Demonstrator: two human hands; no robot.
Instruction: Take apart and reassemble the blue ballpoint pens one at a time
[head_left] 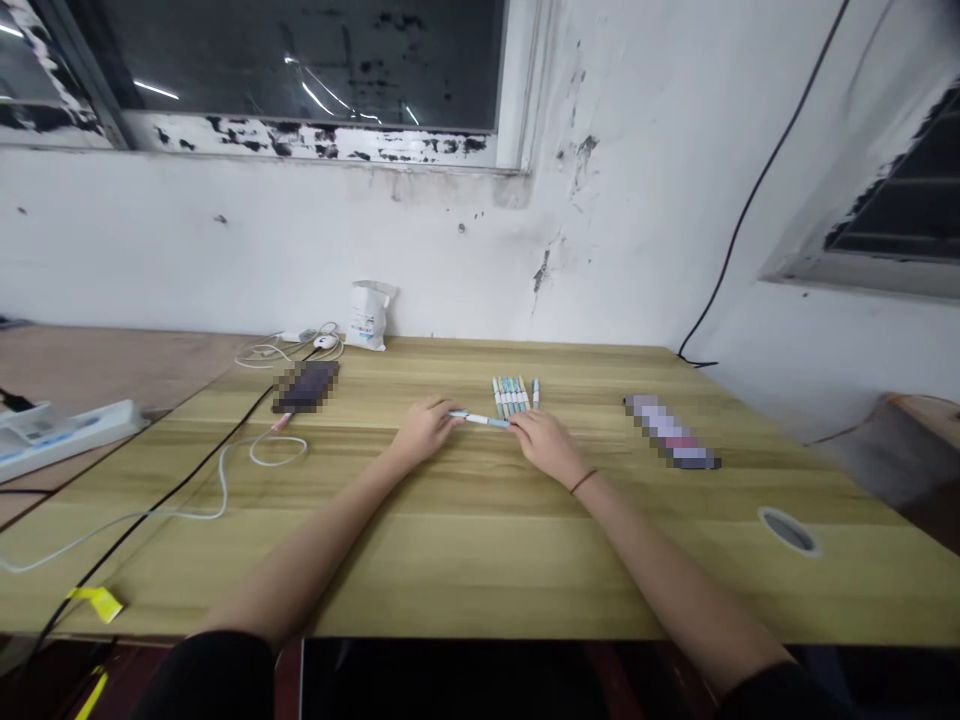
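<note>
A slim blue and white pen point(478, 419) lies crosswise between my two hands. My left hand point(429, 430) pinches its left end, and my right hand point(546, 442) has its fingers closed on the right end. Just beyond my hands, several similar pens point(510, 397) stand side by side in a row on the wooden table point(480, 570). One more pen point(535, 393) sits slightly apart at the right of that row.
A dark phone point(306, 387) with a white cable lies at the left, a second phone point(671, 432) at the right. A white packet point(368, 315) stands near the wall. A power strip point(75, 435) is far left; a round hole point(789, 531) is at the right.
</note>
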